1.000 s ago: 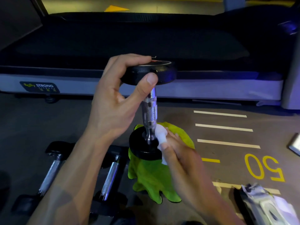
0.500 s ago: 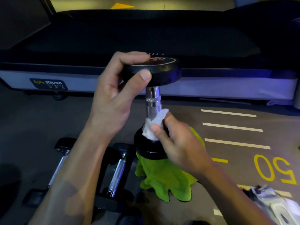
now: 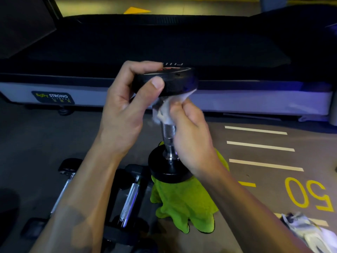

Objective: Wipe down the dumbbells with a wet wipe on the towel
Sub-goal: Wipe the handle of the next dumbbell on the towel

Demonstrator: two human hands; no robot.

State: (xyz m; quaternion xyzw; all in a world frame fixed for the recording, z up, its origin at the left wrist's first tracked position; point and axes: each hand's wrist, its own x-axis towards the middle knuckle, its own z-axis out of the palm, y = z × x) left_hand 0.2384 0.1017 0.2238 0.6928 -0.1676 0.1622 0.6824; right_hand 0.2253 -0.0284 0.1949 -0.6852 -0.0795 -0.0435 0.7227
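Note:
A black dumbbell (image 3: pixel 168 167) with a chrome handle stands upright on a lime-green towel (image 3: pixel 184 203) on the floor. My left hand (image 3: pixel 125 108) grips its top head by the rim, thumb in front. My right hand (image 3: pixel 189 136) holds a white wet wipe (image 3: pixel 165 110) wrapped around the top of the handle, just under the upper head. The lower head rests on the towel.
Two more dumbbells (image 3: pixel 130 201) (image 3: pixel 62 189) lie on the floor to the left. A treadmill (image 3: pixel 164 52) runs across the back. A wipe packet (image 3: pixel 308 229) lies at the lower right near yellow floor numbers (image 3: pixel 308 194).
My right hand has slid the wipe up the handle from the lower head to just below the upper head. My left hand has kept its grip on the top.

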